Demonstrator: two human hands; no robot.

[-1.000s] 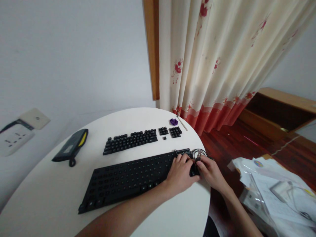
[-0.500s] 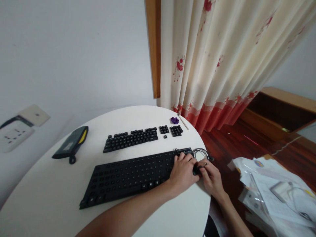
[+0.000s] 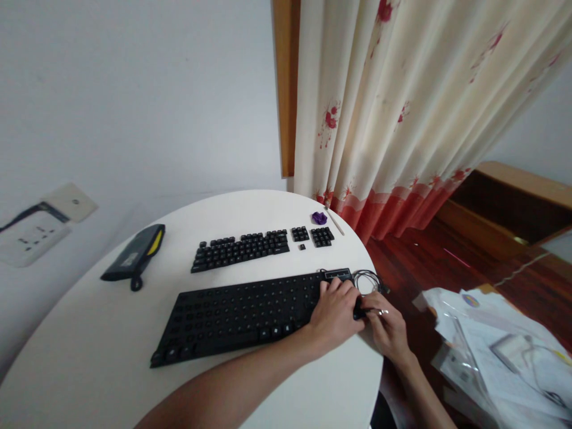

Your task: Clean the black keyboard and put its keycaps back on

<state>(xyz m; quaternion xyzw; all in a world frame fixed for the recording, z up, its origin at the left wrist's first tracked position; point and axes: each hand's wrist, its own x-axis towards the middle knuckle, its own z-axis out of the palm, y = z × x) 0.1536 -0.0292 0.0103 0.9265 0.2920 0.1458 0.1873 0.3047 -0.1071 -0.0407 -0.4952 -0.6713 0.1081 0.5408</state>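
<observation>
A black keyboard [image 3: 250, 310] lies on the white round table, with most of its keycaps off and a few left along the near row. My left hand [image 3: 335, 307] rests palm down over its right end, fingers curled onto the number pad side and thumb by the near right corner. Close beside it, my right hand [image 3: 386, 322] pinches a small tool with a shiny metal part [image 3: 382, 312] at the keyboard's right edge. The tool's tip is hidden between the hands. Behind the keyboard, removed black keycaps [image 3: 241, 250] are laid out in keyboard order.
A dark pouch with a yellow strip [image 3: 134, 253] lies at the left. A purple crumpled piece [image 3: 319, 218] and a thin pale stick [image 3: 335, 221] lie at the back right. A coiled cable [image 3: 369, 280] sits by the table's edge. Plastic bags and papers [image 3: 496, 351] lie lower right.
The view has shifted slightly, so everything sits a little to the right. My right hand has turned a little, and the metal part of its tool now points more sideways. My left hand stays on the keyboard.
</observation>
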